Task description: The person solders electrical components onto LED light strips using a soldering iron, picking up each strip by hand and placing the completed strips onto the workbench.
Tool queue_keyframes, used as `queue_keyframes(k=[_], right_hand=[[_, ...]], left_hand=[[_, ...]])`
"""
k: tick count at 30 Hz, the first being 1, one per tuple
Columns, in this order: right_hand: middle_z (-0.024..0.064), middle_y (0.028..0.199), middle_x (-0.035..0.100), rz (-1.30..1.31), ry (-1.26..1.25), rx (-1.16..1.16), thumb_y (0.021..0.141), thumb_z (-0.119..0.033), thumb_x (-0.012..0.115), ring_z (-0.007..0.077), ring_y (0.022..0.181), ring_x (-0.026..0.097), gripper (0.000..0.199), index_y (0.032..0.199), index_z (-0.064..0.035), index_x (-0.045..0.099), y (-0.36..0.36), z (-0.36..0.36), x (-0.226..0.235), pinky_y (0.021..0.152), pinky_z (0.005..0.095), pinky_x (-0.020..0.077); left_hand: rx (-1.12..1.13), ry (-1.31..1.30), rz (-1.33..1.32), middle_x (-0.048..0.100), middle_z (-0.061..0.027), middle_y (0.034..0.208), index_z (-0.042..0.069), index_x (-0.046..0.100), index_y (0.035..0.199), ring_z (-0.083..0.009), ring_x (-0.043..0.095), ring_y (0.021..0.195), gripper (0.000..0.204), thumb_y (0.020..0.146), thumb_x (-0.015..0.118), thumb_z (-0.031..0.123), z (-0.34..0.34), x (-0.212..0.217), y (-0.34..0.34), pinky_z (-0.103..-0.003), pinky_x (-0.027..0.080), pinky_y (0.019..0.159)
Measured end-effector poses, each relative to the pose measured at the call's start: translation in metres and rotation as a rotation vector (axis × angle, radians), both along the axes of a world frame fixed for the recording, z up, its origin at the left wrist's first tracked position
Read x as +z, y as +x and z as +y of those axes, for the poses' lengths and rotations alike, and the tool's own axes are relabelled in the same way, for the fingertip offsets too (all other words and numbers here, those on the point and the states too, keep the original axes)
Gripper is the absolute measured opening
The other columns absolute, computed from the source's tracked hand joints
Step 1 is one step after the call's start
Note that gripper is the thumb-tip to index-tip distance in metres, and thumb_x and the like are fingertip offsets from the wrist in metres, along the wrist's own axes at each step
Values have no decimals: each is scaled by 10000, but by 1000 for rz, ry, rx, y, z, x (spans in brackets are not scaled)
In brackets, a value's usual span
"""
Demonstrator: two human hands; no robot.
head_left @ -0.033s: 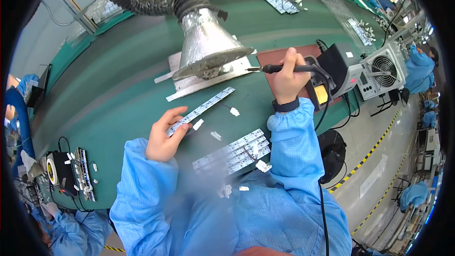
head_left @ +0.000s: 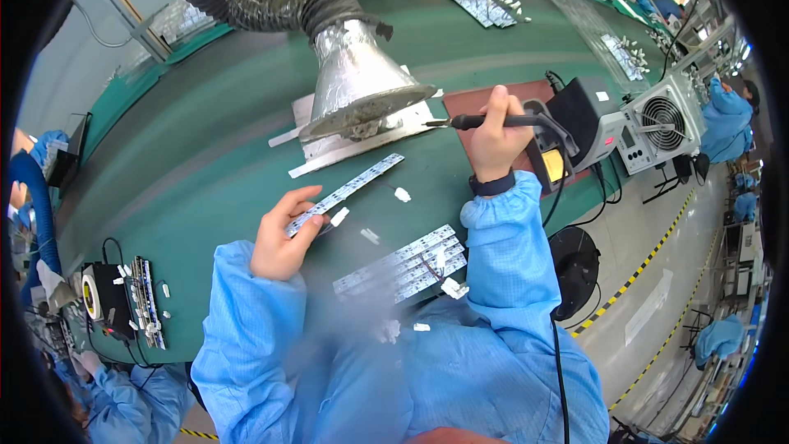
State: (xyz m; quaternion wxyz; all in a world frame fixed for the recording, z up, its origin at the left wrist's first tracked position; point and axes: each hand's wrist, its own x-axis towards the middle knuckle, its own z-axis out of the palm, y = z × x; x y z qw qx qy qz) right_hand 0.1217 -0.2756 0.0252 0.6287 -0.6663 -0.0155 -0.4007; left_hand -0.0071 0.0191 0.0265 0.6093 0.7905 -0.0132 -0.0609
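Observation:
My left hand (head_left: 282, 240) pinches the near end of a long narrow white circuit strip (head_left: 355, 184) that lies slanted on the green table (head_left: 189, 164). My right hand (head_left: 494, 136) grips a black soldering iron (head_left: 486, 122). Its tip points left toward the pale metal plate (head_left: 362, 144) under the silver fume hood (head_left: 358, 82). Small white parts (head_left: 403, 194) lie between the two hands. Both forearms are in blue sleeves.
A pile of similar strips (head_left: 404, 264) lies near my chest. A black soldering station (head_left: 585, 115) and a grey fan unit (head_left: 659, 125) stand at the right table edge. More strips (head_left: 479, 2) lie far back. Other people in blue work at left (head_left: 123, 407) and right (head_left: 727, 119).

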Motion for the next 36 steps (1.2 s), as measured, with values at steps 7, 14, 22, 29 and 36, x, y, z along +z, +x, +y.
queue_keyframes(k=[7, 14, 22, 29, 36], right_hand=[[-21, 539, 462, 6, -24, 8, 991, -214, 557, 66, 526, 407, 432, 612, -16, 494, -1, 3, -4, 479, 278, 311], [-24, 548, 447, -11, -31, 33, 1002, -240, 542, 56, 531, 384, 448, 618, -19, 475, -4, 5, 2, 476, 269, 300], [-27, 542, 449, 13, -18, 41, 996, -238, 546, 55, 531, 384, 454, 605, -17, 477, -1, 2, 0, 481, 264, 297], [-34, 553, 455, -10, -4, 72, 993, -219, 552, 55, 539, 386, 429, 616, -20, 497, 0, 13, -1, 484, 268, 294], [-50, 566, 429, 9, 8, 46, 998, -215, 567, 54, 541, 370, 424, 625, -35, 475, 0, 0, -13, 492, 276, 306]], left_hand=[[110, 105, -171, 674, -83, 890, -8, 569, 1257, -122, 612, 815, 356, 905, 591, 41, 29, 14, -25, -265, 480, 750], [383, 301, -329, 655, -109, 902, 14, 471, 1361, -203, 616, 772, 472, 919, 611, 102, 51, 7, -50, -327, 490, 730], [262, 907, -361, 512, -205, 1379, 21, 455, 1398, -386, 479, 1271, 594, 861, 678, 144, 30, -15, -71, -442, 354, 1090], [366, 708, -346, 538, -168, 1357, 16, 562, 1296, -347, 511, 1243, 486, 831, 678, 95, 26, -12, -140, -426, 393, 1058], [911, 944, -497, 526, -196, 1338, 10, 537, 1296, -367, 486, 1272, 538, 783, 696, 38, 116, -12, -177, -419, 365, 1084]])
